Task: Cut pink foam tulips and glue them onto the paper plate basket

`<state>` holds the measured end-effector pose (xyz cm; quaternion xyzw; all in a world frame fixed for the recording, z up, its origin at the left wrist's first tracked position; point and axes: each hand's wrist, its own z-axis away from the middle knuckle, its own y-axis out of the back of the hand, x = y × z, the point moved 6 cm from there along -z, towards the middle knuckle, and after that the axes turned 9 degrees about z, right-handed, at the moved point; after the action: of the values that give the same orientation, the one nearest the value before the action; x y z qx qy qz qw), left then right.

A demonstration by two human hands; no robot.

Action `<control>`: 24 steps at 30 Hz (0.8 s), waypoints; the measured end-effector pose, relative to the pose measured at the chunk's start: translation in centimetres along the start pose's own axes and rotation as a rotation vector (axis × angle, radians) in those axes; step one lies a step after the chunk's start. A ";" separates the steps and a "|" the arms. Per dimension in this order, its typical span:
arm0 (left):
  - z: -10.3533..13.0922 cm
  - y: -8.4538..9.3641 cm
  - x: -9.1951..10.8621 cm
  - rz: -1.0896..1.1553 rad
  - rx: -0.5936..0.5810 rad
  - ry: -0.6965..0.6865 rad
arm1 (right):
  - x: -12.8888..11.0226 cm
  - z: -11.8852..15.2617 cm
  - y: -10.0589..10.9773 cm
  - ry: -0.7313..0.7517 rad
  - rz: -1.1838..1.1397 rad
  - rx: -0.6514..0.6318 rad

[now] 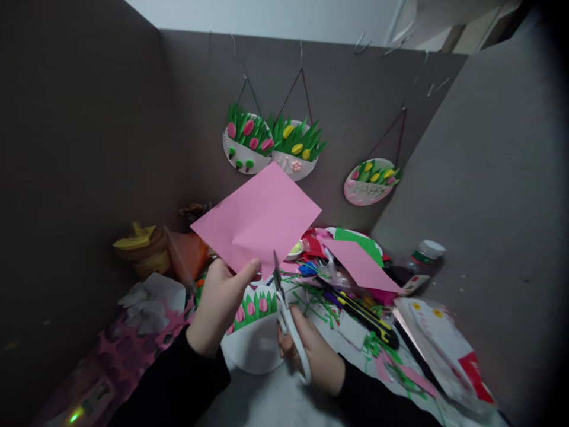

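My left hand [222,299] grips a sheet of pink paper [267,216] by its lower edge, the thumb lying on top. In my right hand [313,350] is a pair of white-handled scissors [291,323], their dark blades pointing up beside the paper's lower right edge. Whether the blades touch the paper I cannot tell. Below both hands a white paper-plate pocket [255,344] lies on the table, with green paper grass and pink paper tulips along its opening. The scissors cover part of its right side.
Finished plate pockets [296,142] hang on the grey back panel. To the right lie another pink sheet [362,264], a yellow-and-black cutter [368,317], green paper scraps and plastic packets [448,350]. At left are a yellow-brown container [144,252] and pink paper with punched holes [128,362].
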<state>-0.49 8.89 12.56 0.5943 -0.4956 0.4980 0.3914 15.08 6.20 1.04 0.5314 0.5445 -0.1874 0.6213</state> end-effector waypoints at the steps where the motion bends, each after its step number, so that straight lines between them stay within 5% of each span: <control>1: -0.1 0.0 0.1 0.003 -0.010 -0.010 | -0.1 0.0 0.0 -0.002 0.000 -0.003; 24: -0.6 1.2 1.1 0.012 -0.097 -0.078 | -0.4 0.0 -0.3 -0.046 -0.097 -0.110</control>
<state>-1.78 9.06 13.69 0.5907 -0.5374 0.4522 0.3972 14.71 6.01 1.23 0.4652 0.5645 -0.1992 0.6522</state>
